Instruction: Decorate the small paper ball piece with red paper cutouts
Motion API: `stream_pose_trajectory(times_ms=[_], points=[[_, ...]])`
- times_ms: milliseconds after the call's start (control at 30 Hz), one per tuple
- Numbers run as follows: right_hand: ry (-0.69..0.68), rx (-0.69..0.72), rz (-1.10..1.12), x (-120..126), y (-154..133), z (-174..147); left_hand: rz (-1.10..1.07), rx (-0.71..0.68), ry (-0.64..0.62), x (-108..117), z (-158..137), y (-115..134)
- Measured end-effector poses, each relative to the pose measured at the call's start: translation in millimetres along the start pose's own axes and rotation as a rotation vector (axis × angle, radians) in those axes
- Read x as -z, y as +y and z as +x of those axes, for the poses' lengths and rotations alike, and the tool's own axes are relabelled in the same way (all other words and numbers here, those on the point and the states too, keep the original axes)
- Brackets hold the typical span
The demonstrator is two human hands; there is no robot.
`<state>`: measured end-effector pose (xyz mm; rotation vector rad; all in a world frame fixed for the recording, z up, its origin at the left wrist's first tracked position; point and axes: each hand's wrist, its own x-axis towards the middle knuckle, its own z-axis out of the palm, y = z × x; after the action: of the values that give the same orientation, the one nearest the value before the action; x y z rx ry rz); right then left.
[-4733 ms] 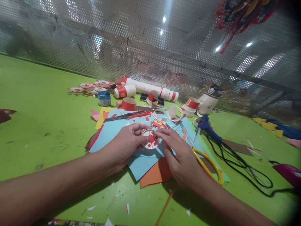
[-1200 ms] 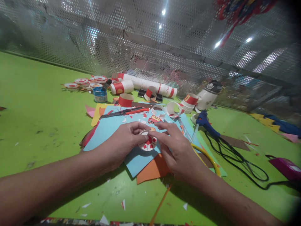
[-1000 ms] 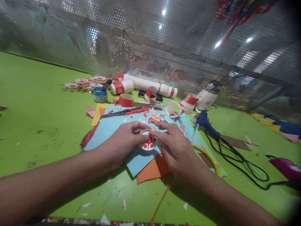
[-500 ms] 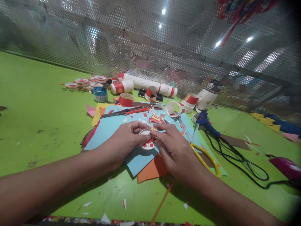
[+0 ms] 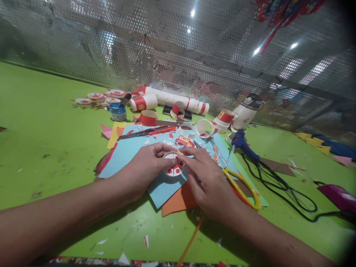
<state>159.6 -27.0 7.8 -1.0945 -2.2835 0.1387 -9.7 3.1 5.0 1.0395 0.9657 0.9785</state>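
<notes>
Decent, pretty even light on the green bench [image 5: 41, 155], soft shadows under the forearms [image 5: 83, 207]. Small lights [image 5: 193, 13] flare against the dim, hazy perforated screen [image 5: 167, 52]. Wide-angle stretch at the sides, black vignetting far right, and the paper disc [image 5: 175, 171] looks kinda soft.

Along the far edge of your green table [image 5: 50, 155], a perforated screen [image 5: 91, 70] is running across your view, bright lights [image 5: 193, 13] showing high up. A red-and-blue ornament [image 5: 278, 13] is hanging at your upper right. White flask [image 5: 245, 116], black top, is standing near the screen. Blue glue gun [image 5: 246, 147] is resting closer to you, its black cord [image 5: 329, 214] trailing near a magenta object [image 5: 335, 195].
</notes>
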Motion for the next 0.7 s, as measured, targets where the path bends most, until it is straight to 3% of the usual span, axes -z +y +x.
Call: stream_pose_trajectory(times_ms=[333,700], points=[[0.068,-0.04,0.103,3.8,-0.1,0.7,0.035,0.003,0.004,-1.0,-1.4,2.1],[0.11,0.027,0.015,3.4,6.2,0.5,0.026,0.023,0.006,-0.5,-0.9,0.9]])
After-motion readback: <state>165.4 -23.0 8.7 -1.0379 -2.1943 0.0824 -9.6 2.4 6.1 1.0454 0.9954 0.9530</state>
